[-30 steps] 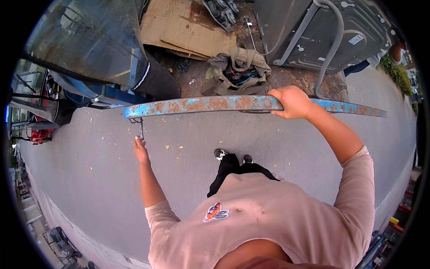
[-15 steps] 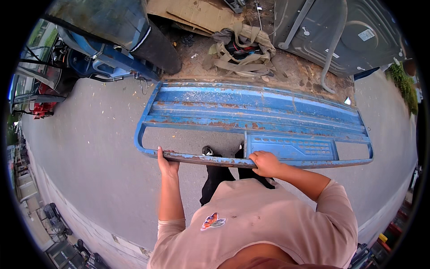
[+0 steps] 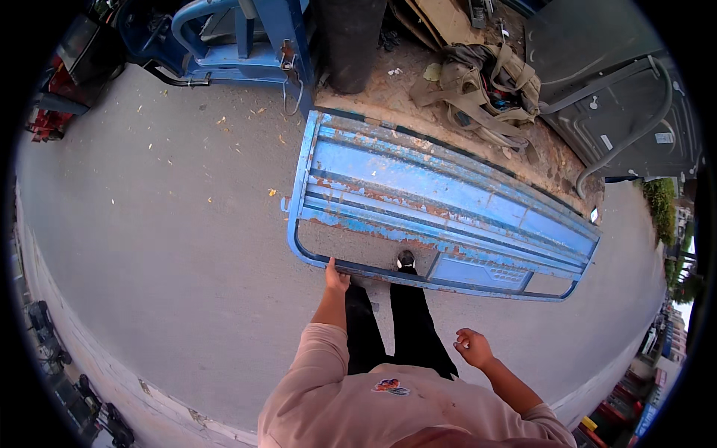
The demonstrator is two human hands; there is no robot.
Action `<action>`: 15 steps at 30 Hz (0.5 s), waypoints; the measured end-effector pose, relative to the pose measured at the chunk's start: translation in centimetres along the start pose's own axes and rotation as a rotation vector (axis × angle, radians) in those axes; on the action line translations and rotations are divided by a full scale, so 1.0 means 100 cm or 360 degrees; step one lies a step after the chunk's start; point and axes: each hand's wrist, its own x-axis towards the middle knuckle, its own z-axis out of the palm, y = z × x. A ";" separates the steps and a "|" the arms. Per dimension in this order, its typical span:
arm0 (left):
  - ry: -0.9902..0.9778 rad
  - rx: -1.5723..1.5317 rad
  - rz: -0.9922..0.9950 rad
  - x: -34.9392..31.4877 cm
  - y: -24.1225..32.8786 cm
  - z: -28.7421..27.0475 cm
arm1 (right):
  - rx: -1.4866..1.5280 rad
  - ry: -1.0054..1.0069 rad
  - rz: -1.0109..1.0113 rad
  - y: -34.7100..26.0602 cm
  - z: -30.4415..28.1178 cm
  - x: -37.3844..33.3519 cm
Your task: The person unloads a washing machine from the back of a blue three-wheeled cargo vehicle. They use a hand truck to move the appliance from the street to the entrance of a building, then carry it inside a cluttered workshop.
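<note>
A blue, rust-flecked truck tailgate [image 3: 441,198] slopes down from the edge of a cargo bed toward me. Its outer rail has open cutouts and a panel with small holes. At the rail's left part, my left hand [image 3: 337,279] is closed around the edge, thumb on top; its fingers underneath are hidden. My right hand [image 3: 473,349] is off the tailgate, in the air to the right of my legs. Nothing shows in it, and its fingers are loosely bent and apart.
On the rusty bed [image 3: 373,104] lie a tan canvas bag [image 3: 489,93] and some cardboard [image 3: 444,22]. A grey metal appliance panel [image 3: 635,112] with a hose stands at the right. A blue vehicle frame [image 3: 239,63] is at the upper left. Grey pavement [image 3: 187,246] lies below.
My right hand has let go of the tailgate rail and drawn back toward me. The left hand keeps its hold. My view has turned, so the tailgate appears tilted and farther right.
</note>
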 end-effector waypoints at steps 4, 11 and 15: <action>-0.0111 0.0297 0.0096 -0.009 0.042 0.000 | -0.0049 0.0117 -0.0024 -0.019 0.012 0.014; -0.0315 0.0559 0.0654 -0.075 0.171 -0.005 | -0.0018 0.0227 -0.0411 -0.063 -0.010 0.063; -0.0369 0.0587 0.0911 -0.116 0.204 0.010 | 0.0002 0.0365 -0.0551 -0.060 -0.033 0.068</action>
